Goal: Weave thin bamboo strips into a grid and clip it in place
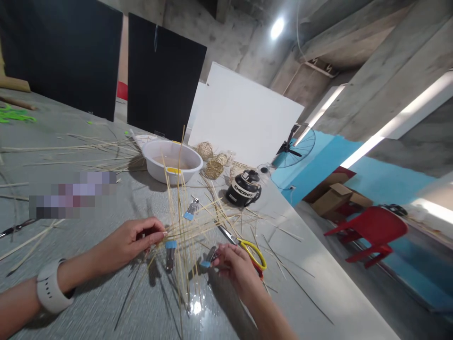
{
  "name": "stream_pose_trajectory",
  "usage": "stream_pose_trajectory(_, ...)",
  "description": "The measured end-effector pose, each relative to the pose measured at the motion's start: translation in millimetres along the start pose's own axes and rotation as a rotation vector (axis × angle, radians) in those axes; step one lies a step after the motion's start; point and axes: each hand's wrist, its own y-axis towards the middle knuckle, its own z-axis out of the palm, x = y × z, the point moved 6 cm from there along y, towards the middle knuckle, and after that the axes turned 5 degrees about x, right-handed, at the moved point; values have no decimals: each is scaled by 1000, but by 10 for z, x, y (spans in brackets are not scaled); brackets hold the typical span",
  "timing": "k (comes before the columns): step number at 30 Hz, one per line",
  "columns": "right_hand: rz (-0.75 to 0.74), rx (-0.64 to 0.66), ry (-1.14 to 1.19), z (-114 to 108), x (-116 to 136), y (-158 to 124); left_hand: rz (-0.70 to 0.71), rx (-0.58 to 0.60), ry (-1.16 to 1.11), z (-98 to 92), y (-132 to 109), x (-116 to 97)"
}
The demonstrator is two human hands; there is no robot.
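Thin pale strips (193, 230) cross one another in a loose lattice on the grey table. At the lattice's left edge, my left hand (143, 236) pinches the strips between thumb and fingers. My right hand (233, 264), right of the lattice, has its fingers closed on a metal clip with a blue tip (208, 259). A second blue-tipped clip (170, 255) grips the strips near my left fingertips, and a third clip (191, 209) sits at the lattice's upper side. Scissors with yellow and red handles (253, 252) lie just beyond my right hand.
A white basin (155, 165) holding water stands behind the lattice. Woven balls (213, 168) and a black jug (243, 189) are right of it. Loose strips lie at the left and right. Green material (16, 113) lies far left; a red chair (378, 231) stands beyond the table.
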Motion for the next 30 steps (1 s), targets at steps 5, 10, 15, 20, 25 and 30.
stream_pose_trajectory(5, -186, -58, -511, -71, 105, 61, -10, 44, 46, 17, 10, 41)
stream_pose_trajectory(10, -231, -31, -685, -76, 111, 51, -26, 72, 68, 48, 4, 46)
stream_pose_trajectory(15, -235, -27, -796, -57, 90, 8, -22, 74, 100, 55, 1, 61)
stream_pose_trajectory(20, -119, 165, -609, -90, 6, 27, -23, 88, 108, 66, 4, 82)
stream_pose_trajectory(25, 28, 329, -360, -125, 7, -44, -16, 78, 95, 71, 8, 72)
stream_pose_trajectory(30, 58, 332, -244, -122, -11, -57, -16, 72, 79, 68, 3, 59)
